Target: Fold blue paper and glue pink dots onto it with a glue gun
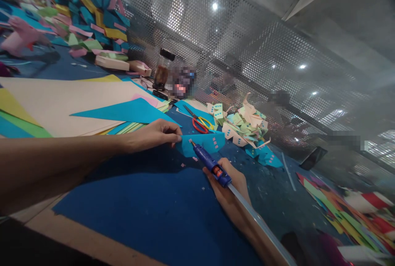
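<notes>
My left hand (157,136) pinches the left end of a blue paper piece (205,142), its fingers closed at the edge. Small pink squares show on the paper's right part, and another lies near the tip of the glue gun. My right hand (233,183) is wrapped round a dark blue hot glue gun (210,162) with a long clear glue stick (257,218) sticking out of its back. The gun's nozzle points at the blue paper, at or very near its surface; contact is hard to tell. Loose pink paper squares (183,165) lie on the table just below the paper.
Scissors (200,124) with red and yellow handles lie behind the paper. Folded paper boats (243,124) pile up at the right. Large paper sheets (61,101) cover the left, beside a jar (162,68). Coloured strips (342,212) lie far right, and a perforated metal screen (247,52) stands behind.
</notes>
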A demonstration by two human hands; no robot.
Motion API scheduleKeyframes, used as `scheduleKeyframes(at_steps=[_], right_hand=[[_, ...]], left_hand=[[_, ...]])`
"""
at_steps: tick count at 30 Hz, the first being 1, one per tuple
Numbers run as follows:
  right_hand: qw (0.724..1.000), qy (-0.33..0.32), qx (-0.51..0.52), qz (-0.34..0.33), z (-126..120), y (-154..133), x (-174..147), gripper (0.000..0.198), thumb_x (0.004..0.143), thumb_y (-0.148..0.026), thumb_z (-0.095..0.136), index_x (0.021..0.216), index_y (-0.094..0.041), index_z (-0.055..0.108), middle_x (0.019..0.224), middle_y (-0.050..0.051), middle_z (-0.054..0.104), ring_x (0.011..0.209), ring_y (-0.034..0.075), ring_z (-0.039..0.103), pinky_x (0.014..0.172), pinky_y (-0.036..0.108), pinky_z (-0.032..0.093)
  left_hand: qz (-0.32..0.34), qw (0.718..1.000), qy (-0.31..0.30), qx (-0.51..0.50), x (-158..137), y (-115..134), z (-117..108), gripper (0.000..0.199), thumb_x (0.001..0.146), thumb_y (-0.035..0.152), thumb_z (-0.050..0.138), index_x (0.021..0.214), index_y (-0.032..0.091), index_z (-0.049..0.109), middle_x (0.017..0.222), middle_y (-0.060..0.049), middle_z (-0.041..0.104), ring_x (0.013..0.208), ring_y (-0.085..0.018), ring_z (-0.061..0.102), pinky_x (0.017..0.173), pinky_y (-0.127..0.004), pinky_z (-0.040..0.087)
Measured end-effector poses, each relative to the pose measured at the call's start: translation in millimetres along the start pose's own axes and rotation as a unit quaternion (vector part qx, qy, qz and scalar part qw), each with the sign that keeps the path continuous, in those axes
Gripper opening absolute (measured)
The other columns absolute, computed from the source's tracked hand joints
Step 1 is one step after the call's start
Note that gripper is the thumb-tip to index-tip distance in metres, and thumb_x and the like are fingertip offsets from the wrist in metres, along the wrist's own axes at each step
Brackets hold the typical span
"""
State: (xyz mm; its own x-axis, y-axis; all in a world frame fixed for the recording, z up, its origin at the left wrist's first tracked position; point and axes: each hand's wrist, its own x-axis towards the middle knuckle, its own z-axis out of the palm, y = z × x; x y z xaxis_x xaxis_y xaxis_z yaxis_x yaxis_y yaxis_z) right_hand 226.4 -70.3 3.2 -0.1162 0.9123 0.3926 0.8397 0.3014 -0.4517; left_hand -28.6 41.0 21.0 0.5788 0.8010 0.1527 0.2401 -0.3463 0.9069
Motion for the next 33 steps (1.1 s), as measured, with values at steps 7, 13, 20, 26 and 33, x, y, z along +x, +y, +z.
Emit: scheduleKeyframes(at_steps=[7,13,20,26,33], right_hand=[[1.000,0.003,0.002,-0.015,-0.4,2.9,-1.2,0.017,0.086,-0.032,0.058,0.076,-0.024,0.047,0.064,-0.005,0.052,0.055,0.013,0.048,0.051,0.023,0.031],[1.000,0.003,0.003,-0.008,0.1,2.7,-1.3,0.017,0.085,-0.032,0.059,0.075,-0.024,0.047,0.062,-0.006,0.050,0.054,0.013,0.046,0.051,0.023,0.030],[1.000,-0.003,0.009,-0.016,0.6,4.5,-1.9,0.014,0.084,-0.030,0.059,0.077,-0.024,0.048,0.064,-0.005,0.051,0.055,0.013,0.047,0.050,0.022,0.031],[1.000,-0.003,0.001,-0.003,-0.8,0.8,-1.4,0.015,0.085,-0.030,0.059,0.076,-0.024,0.048,0.063,-0.005,0.052,0.055,0.013,0.047,0.049,0.022,0.031],[1.000,-0.018,0.012,0.002,-2.8,-3.4,-1.7,0.015,0.086,-0.031,0.058,0.076,-0.024,0.049,0.062,-0.005,0.052,0.054,0.013,0.047,0.049,0.022,0.031]], left_hand=[[-0.004,1.000,0.004,-0.006,-0.2,-0.3,-0.5,0.028,0.082,0.043,0.064,0.071,0.018,0.066,0.066,0.001,0.063,0.065,-0.014,0.053,0.062,-0.026,0.035],[-0.002,1.000,0.012,-0.009,-0.1,0.7,-0.3,0.026,0.081,0.042,0.064,0.071,0.018,0.067,0.066,0.001,0.063,0.065,-0.015,0.053,0.062,-0.027,0.035],[-0.002,1.000,0.008,-0.016,0.8,0.6,-0.3,0.027,0.080,0.043,0.065,0.070,0.018,0.066,0.065,0.001,0.062,0.064,-0.015,0.052,0.062,-0.027,0.035],[-0.004,1.000,0.015,-0.019,0.1,1.5,-0.9,0.023,0.079,0.039,0.064,0.072,0.017,0.066,0.066,0.000,0.063,0.065,-0.015,0.053,0.063,-0.028,0.036],[-0.002,1.000,0.006,-0.016,0.0,3.2,-0.1,0.027,0.080,0.043,0.065,0.070,0.018,0.066,0.066,0.000,0.063,0.065,-0.015,0.053,0.063,-0.028,0.036]])
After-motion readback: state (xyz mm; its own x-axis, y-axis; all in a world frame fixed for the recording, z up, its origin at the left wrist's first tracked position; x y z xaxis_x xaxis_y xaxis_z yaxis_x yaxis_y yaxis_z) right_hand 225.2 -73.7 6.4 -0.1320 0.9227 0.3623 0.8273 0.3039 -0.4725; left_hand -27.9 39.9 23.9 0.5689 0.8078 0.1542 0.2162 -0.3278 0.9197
